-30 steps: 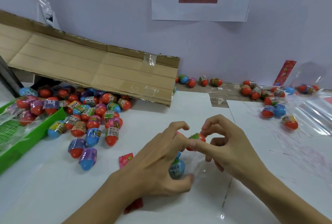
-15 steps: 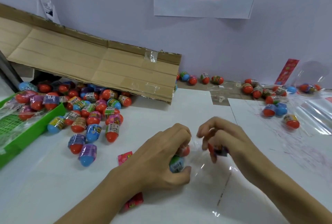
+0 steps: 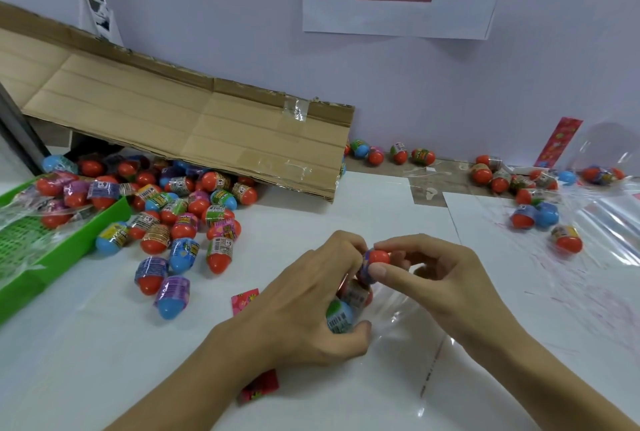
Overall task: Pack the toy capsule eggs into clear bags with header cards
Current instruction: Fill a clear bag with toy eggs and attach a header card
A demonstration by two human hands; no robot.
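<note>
Right hand (image 3: 446,278) near the middle of the counter (image 3: 104,344), thumb and forefinger clamped on a red-tipped capsule egg (image 3: 375,259), poised at the mouth of the clear bag (image 3: 398,320). Left hand (image 3: 311,299) curled round the bag, fingers (image 3: 358,328) pressing at least two eggs already inside, a blue-green one (image 3: 339,316) lowest. Probably light, rigid plastic, glossy wrap likely slippery; best pinched across the banded middle, not the rounded tip. Bag film thin, limp, apt to collapse, so best held open at the rim. Red header card (image 3: 260,385) partly hidden under the left wrist. Loose egg pile (image 3: 180,212) by the cardboard flap (image 3: 194,126), well apart to the left.
</note>
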